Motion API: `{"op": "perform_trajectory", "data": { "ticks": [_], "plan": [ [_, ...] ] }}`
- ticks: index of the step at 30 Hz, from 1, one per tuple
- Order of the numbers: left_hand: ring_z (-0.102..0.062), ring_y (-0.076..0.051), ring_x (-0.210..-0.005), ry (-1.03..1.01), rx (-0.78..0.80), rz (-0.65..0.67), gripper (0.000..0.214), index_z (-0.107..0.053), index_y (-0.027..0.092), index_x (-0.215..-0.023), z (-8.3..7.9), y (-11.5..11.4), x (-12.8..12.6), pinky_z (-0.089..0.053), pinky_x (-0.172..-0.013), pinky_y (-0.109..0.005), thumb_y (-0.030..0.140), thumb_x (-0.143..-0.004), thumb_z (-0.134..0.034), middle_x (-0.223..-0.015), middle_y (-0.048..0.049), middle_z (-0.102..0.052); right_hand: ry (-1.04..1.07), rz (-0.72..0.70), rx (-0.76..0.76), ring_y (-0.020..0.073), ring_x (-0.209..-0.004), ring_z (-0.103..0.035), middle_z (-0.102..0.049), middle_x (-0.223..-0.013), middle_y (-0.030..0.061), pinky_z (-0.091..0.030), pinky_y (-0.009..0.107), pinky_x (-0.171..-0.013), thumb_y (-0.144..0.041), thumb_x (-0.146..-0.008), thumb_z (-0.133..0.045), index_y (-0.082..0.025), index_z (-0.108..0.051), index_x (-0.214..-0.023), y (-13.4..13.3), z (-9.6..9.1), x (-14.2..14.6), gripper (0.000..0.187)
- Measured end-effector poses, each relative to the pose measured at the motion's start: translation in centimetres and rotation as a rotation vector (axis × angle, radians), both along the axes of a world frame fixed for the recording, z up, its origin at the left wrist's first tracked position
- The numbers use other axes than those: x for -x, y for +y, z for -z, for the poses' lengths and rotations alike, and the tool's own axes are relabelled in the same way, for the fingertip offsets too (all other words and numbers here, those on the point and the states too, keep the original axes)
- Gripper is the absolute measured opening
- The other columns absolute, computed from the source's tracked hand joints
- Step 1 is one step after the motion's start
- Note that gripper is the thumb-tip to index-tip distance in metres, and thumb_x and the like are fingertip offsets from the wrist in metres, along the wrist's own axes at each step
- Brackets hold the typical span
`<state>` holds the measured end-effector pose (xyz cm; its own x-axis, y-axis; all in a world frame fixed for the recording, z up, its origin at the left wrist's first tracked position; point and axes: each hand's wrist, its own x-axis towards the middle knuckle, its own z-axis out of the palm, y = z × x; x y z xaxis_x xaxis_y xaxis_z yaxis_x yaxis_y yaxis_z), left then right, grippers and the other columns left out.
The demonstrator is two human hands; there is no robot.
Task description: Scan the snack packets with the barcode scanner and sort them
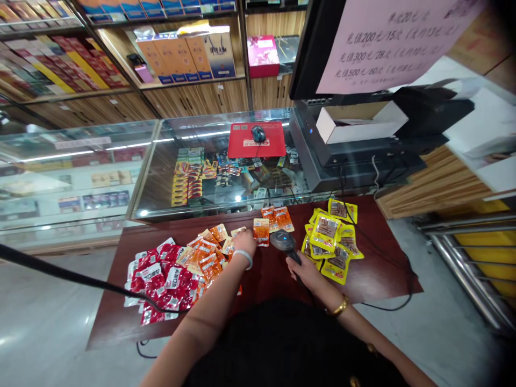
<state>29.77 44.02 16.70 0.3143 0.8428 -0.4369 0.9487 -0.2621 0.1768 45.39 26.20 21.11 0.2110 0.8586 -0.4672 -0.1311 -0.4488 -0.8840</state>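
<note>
My right hand is closed round the handle of a black barcode scanner, whose head points away from me over the table. Just left of the scanner head is a single orange snack packet. The fingers of my left hand are closed at this packet's left edge; the fingertips are partly hidden. Beneath and beside that hand spreads a pile of orange snack packets. A couple more orange packets lie behind the scanner.
Red snack packets are heaped on the table's left, yellow snack packets on its right. A glass display counter stands behind, carrying a red mouse pad, a mouse and a monitor. A black cable crosses the right side.
</note>
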Motion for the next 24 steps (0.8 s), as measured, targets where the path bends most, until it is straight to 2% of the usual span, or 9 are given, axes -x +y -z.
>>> {"op": "perform_trajectory", "data": {
  "ticks": [5, 11, 17, 21, 24],
  "plan": [
    [-0.065, -0.021, -0.086, -0.192, 0.106, -0.115, 0.017, -0.062, 0.019, -0.096, 0.2, -0.3, 0.8, -0.042, -0.073, -0.029, 0.028, -0.082, -0.058, -0.092, -0.0092, -0.070, -0.027, -0.012, 0.002, 0.0101, -0.044, -0.044, -0.047, -0.054, -0.0081, -0.036, 0.024, -0.047, -0.061, -0.080, -0.057, -0.023, -0.045, -0.078, 0.0, -1.0, -0.2, 0.040],
    [-0.058, -0.012, -0.066, -0.451, 0.202, -0.210, 0.011, -0.058, 0.018, -0.082, 0.1, -2.1, 0.4, -0.038, -0.062, -0.022, 0.028, -0.080, -0.064, -0.074, -0.0007, -0.066, -0.067, -0.008, -0.034, 0.0111, -0.045, -0.043, -0.046, -0.052, -0.0085, -0.036, 0.024, -0.047, -0.057, -0.082, -0.057, -0.023, -0.047, -0.083, 0.2, -1.6, -0.3, 0.036],
    [-0.057, -0.013, -0.066, -0.527, 0.191, -0.186, 0.016, -0.057, 0.019, -0.078, 0.1, -3.2, -0.4, -0.035, -0.059, -0.022, 0.033, -0.080, -0.064, -0.071, 0.0006, -0.063, -0.051, -0.008, -0.060, 0.0114, -0.045, -0.043, -0.047, -0.053, -0.0076, -0.036, 0.025, -0.047, -0.057, -0.084, -0.057, -0.022, -0.049, -0.088, 0.0, -0.9, -0.4, 0.036],
    [-0.057, -0.012, -0.064, -0.554, 0.214, -0.231, 0.014, -0.059, 0.019, -0.081, 0.7, -3.6, -1.4, -0.037, -0.059, -0.022, 0.030, -0.077, -0.067, -0.071, 0.0010, -0.064, -0.041, 0.032, -0.045, 0.0116, -0.045, -0.044, -0.048, -0.053, -0.0078, -0.036, 0.024, -0.046, -0.059, -0.082, -0.058, -0.022, -0.050, -0.087, -0.3, -0.6, -0.4, 0.038],
    [-0.058, -0.012, -0.064, -0.703, 0.328, -0.263, 0.013, -0.062, 0.019, -0.090, 0.8, -3.6, -3.1, -0.042, -0.061, -0.022, 0.025, -0.078, -0.064, -0.076, -0.0010, -0.067, -0.017, 0.038, -0.033, 0.0112, -0.045, -0.045, -0.048, -0.053, -0.0081, -0.036, 0.024, -0.047, -0.058, -0.083, -0.058, -0.023, -0.049, -0.087, -0.5, -0.1, -0.6, 0.037]
  ]
}}
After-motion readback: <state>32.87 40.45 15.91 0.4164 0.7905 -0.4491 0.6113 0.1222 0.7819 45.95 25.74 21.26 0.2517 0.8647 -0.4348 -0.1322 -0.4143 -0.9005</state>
